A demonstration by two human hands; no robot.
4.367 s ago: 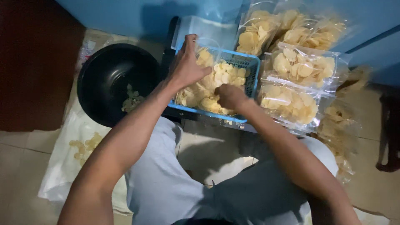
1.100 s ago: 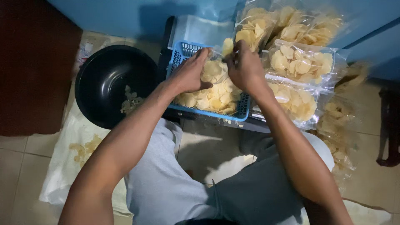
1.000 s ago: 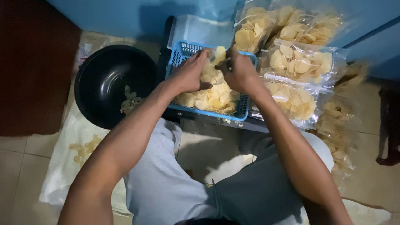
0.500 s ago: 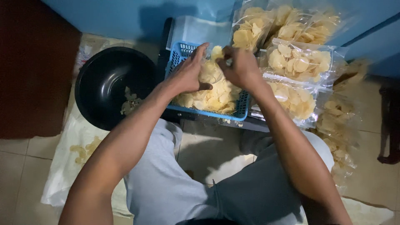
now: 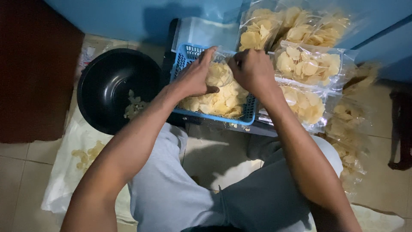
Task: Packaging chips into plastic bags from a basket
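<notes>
A blue plastic basket [image 5: 185, 55] full of pale yellow chips [image 5: 223, 99] stands on the floor in front of my knees. Over it, both hands hold a clear plastic bag [image 5: 219, 74] partly filled with chips. My left hand [image 5: 195, 77] grips the bag's left side, fingers up along its edge. My right hand [image 5: 253, 71] pinches the bag's right top edge. The bag's lower part rests on the chips in the basket.
A black round pot [image 5: 112, 88] with a few chips at its bottom sits left of the basket. Several filled, sealed chip bags [image 5: 308, 64] lie stacked to the right. A white sheet [image 5: 71, 159] with loose chips covers the tiled floor at left. Behind is a blue wall [image 5: 128, 17].
Earlier my hands were scooping chips in the basket. Since then they lifted a clear bag with chips and now hold it at both sides over the basket, drawn slightly closer together.
</notes>
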